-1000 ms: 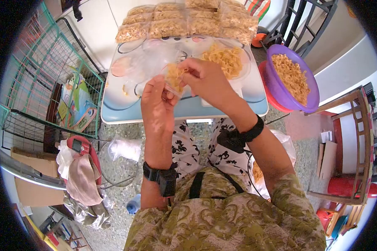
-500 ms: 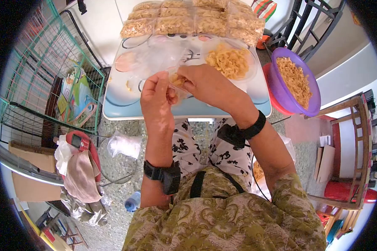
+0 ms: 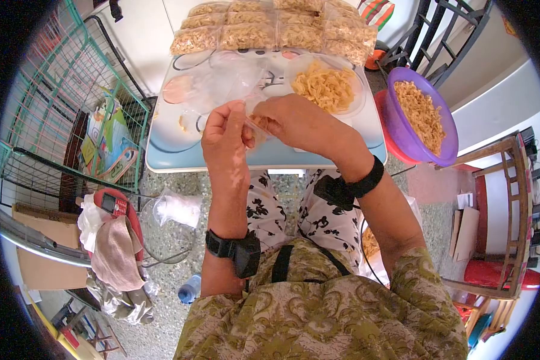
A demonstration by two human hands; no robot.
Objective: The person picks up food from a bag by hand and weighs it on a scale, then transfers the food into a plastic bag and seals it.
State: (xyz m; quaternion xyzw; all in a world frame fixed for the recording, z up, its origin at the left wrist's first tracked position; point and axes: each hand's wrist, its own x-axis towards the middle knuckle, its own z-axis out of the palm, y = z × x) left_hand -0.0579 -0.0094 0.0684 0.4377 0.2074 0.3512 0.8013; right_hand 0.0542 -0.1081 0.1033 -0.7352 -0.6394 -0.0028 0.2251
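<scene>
Both hands meet over the near edge of the small table point(image 3: 174, 157). The left hand point(image 3: 225, 143) has its thumb and fingertips pressed together on one side of a small clear bag point(image 3: 257, 124) that is partly filled with yellow snack pieces. The right hand point(image 3: 295, 122) curls over the other side, with its fingers closed on the bag's top. The bag hangs between the two hands, just above the tabletop. Just beyond the right hand sits a clear dish point(image 3: 327, 86) heaped with the same yellow pieces, and a loose pile of empty clear bags point(image 3: 229, 78) lies to its left. Filled packets point(image 3: 270, 31) line the far edge. A purple bowl point(image 3: 421, 115) of snacks stands off the table's right side.
</scene>
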